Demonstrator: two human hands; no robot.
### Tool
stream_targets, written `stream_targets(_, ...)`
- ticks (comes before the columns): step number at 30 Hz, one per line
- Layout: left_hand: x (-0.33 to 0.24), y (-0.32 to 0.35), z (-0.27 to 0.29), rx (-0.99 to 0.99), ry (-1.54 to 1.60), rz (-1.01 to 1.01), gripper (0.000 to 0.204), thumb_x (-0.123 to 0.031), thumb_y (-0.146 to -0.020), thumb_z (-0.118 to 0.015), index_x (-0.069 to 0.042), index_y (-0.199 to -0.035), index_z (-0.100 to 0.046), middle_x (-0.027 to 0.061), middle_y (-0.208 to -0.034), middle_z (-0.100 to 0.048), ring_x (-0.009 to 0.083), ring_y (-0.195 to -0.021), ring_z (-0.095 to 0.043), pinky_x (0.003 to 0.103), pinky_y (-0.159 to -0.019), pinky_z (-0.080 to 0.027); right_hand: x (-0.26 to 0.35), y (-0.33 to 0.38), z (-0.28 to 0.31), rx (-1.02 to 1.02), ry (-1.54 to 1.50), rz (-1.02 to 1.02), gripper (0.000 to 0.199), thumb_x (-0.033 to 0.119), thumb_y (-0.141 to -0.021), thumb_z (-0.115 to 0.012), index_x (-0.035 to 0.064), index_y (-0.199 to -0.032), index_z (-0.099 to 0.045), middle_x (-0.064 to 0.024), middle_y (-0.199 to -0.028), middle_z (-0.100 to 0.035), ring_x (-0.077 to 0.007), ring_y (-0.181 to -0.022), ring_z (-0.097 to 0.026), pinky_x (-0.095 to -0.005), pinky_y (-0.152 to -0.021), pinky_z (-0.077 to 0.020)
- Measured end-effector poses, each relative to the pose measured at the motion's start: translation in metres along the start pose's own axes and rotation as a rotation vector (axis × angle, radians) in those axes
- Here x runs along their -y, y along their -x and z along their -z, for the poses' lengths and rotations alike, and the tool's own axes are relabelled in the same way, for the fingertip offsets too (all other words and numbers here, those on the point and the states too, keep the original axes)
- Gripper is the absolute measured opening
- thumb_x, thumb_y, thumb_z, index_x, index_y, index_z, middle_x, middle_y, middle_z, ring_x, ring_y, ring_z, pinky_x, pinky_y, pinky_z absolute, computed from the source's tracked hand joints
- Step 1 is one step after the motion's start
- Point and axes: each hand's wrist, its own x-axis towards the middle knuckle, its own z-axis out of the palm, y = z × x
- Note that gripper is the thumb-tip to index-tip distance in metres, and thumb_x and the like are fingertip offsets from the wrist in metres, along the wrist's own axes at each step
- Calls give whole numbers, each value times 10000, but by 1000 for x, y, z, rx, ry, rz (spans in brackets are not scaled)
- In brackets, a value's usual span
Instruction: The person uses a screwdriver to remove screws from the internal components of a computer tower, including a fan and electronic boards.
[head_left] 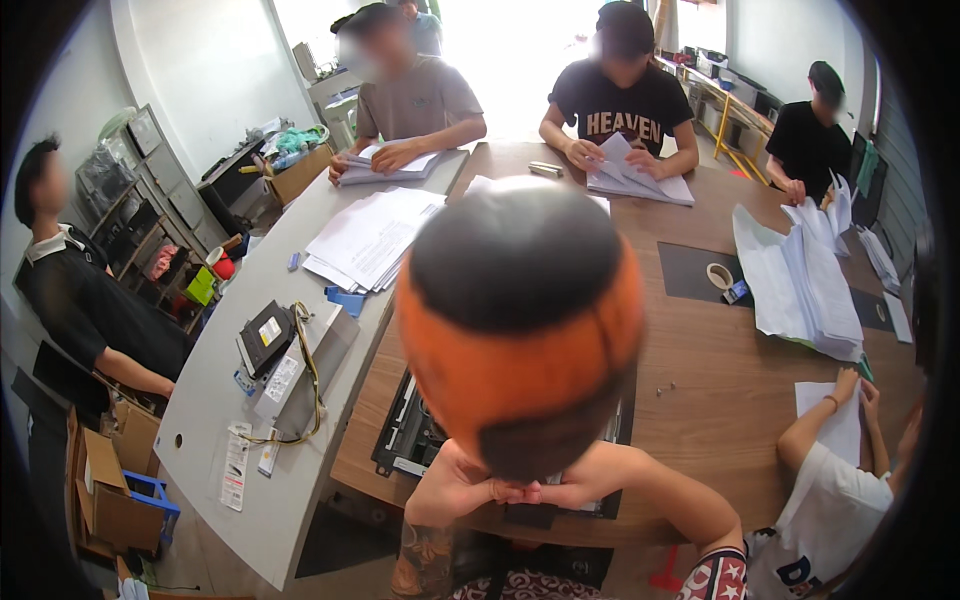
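Note:
A rounded orange-and-black object (520,300) looms very large and blurred in the middle of the view; I cannot tell its kind. Just below it, my left hand (452,487) and my right hand (598,478) come together, thumbs and fingertips meeting at its dark lower end. Both hands are closed, but what they hold is hidden. Beneath them a black-framed electronics chassis (400,428) lies on the brown table, mostly covered by the orange-and-black object.
A power supply (315,365) and an optical drive (267,338) sit on the grey tabletop (205,430), left. People around the tables handle papers. A paper stack (375,235) lies beyond the drive. Tape (719,276) and large sheets (800,280) are at right.

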Motion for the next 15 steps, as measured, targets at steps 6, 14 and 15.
stream_targets(6,-10,-9,-15,-143,112,21,102,5,-724,-778,0,-812,-727,84,-781,-705,157,-754,-564,263,-657,-471,-11,-1,0,-65,42,56,182,99,-876,-653,0,-1026,-683,-154,-954,-676,-291,-789,-655,-342,-680,-523)
stream_targets(14,-5,-11,-15,-182,232,-25,168,67,-712,-779,28,-834,-670,103,-849,-648,176,-803,-614,296,-711,-481,-10,-1,1,-129,39,44,156,121,-895,-683,5,-1000,-685,-102,-950,-674,-219,-793,-668,-316,-683,-541)
stream_targets(15,-8,-12,-14,-186,232,-26,168,67,-712,-779,28,-834,-670,103,-849,-648,176,-803,-614,296,-711,-481,-10,-1,1,-126,39,45,156,121,-895,-683,5,-1000,-685,-102,-950,-674,-219,-793,-668,-316,-683,-541)
